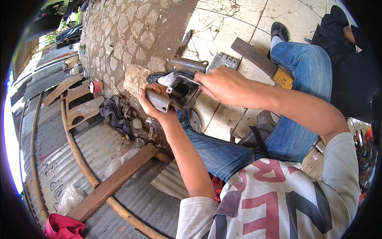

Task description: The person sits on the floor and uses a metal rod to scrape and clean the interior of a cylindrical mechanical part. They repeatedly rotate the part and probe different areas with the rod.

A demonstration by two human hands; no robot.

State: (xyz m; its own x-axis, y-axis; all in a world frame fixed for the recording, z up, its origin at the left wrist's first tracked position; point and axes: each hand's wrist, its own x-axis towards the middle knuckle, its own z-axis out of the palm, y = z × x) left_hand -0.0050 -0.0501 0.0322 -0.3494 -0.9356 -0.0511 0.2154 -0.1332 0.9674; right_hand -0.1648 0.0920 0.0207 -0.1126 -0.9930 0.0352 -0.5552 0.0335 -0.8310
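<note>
My left hand (159, 102) is closed around a grey metal part with a round bore (182, 90), holding it in front of my knees. A curved metal plate with a small hole (158, 101) sits along that part's near side, under my fingers and thumb. My right hand (223, 84) is closed on a thin silvery metal tool (188, 78), whose far end reaches over the part's upper edge. The fist hides the tool's grip, so its exact kind does not show.
Near my hands on the tiles lie another curved metal plate (188, 64), a flat metal cover (224, 61) and a long steel bar with a yellow end (258, 59). A slim hand tool (184, 43) lies farther off. Corrugated sheets (91, 149) and a wooden plank (115, 181) are at left.
</note>
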